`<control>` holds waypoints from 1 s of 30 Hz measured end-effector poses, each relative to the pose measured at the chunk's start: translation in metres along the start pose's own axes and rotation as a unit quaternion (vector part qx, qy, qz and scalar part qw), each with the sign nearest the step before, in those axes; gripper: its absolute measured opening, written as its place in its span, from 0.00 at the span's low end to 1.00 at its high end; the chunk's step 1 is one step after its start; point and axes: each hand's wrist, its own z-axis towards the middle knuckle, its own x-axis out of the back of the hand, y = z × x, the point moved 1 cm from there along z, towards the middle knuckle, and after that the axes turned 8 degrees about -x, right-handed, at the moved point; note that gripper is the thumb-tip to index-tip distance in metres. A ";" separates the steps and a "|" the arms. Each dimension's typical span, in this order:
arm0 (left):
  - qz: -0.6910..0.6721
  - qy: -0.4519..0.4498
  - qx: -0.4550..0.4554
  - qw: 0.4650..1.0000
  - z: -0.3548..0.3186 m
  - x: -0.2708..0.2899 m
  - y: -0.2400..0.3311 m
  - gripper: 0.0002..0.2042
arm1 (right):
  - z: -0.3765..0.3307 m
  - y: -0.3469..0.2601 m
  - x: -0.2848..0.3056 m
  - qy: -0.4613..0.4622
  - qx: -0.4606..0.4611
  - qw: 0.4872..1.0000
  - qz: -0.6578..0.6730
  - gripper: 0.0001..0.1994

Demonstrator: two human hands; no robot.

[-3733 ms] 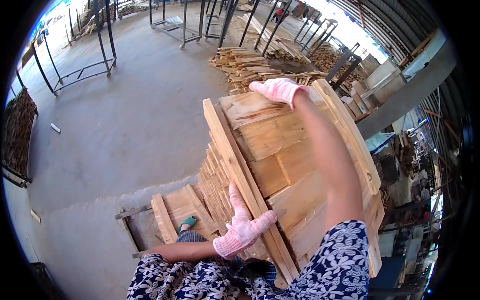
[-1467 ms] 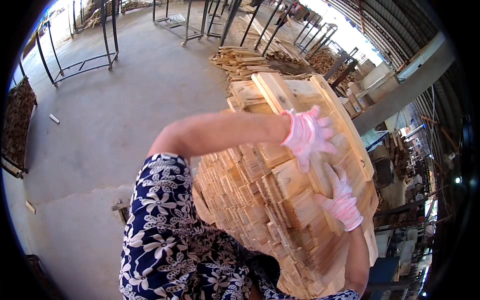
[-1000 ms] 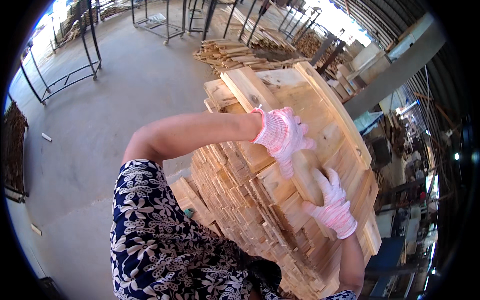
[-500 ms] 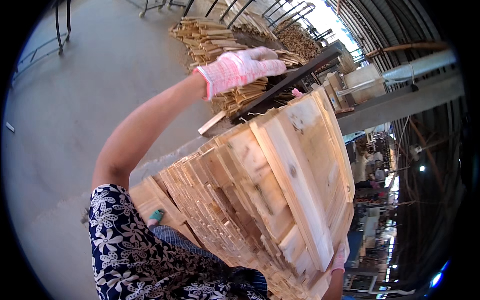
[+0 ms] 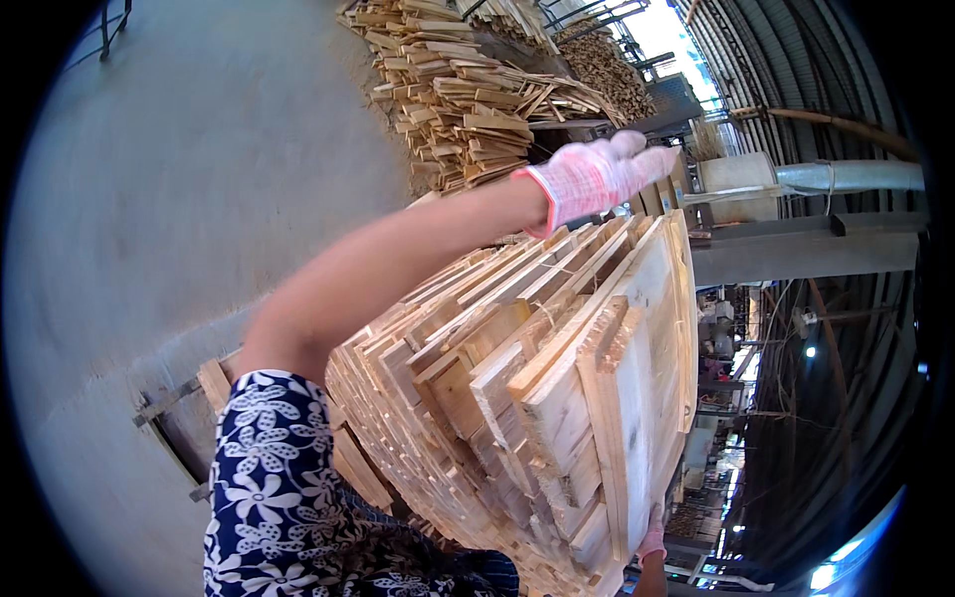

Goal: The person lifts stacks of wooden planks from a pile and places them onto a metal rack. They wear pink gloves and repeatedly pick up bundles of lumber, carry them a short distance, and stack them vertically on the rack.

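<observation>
A tall stack of pale wooden boards (image 5: pixel 468 398) stands in front of me, its side edges uneven. On its top face lies a narrow wooden plank (image 5: pixel 605 428), running lengthwise. My left hand (image 5: pixel 609 177), in a pink-and-white knit glove, is raised over the far end of the stack. Its fingers are stretched out and slightly blurred, with nothing in them. My right hand (image 5: pixel 653 537), gloved alike, is at the near right edge of the top boards, beside the plank's near end. Most of its fingers are small or hidden, so its grip is unclear.
Loose wood strips (image 5: pixel 458 99) lie heaped on the concrete floor (image 5: pixel 219 169) beyond the stack. A grey metal beam (image 5: pixel 806 249) runs across at the right. A wooden frame (image 5: pixel 184 438) sits low at the left of the stack.
My left hand has swept rightward over the far end of the stack. The view has turned, bringing more of the heaped strips in. My right hand stays at the near right edge.
</observation>
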 end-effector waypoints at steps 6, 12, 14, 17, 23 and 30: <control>0.105 -0.161 -0.059 0.980 0.015 -0.083 -0.057 0.33 | 0.011 0.007 0.003 -0.069 0.026 0.995 0.068 0.41; 0.265 -0.288 -0.147 0.908 0.009 -0.060 -0.035 0.33 | 0.016 0.002 0.011 0.040 0.106 0.989 -0.095 0.38; 0.311 -0.206 -0.054 0.926 0.018 -0.054 0.001 0.38 | 0.010 0.004 0.014 0.098 0.148 0.961 -0.211 0.37; 0.463 -0.151 -0.008 0.873 0.068 -0.072 0.068 0.35 | 0.000 0.006 0.014 0.122 0.148 0.938 -0.288 0.34; 0.580 -0.350 -0.404 0.615 0.068 -0.196 0.123 0.18 | -0.022 -0.064 -0.004 0.106 0.243 0.822 -0.505 0.30; 0.340 -0.594 -0.424 0.593 -0.097 -0.482 0.177 0.24 | -0.166 0.088 0.054 0.514 0.403 0.743 -0.149 0.27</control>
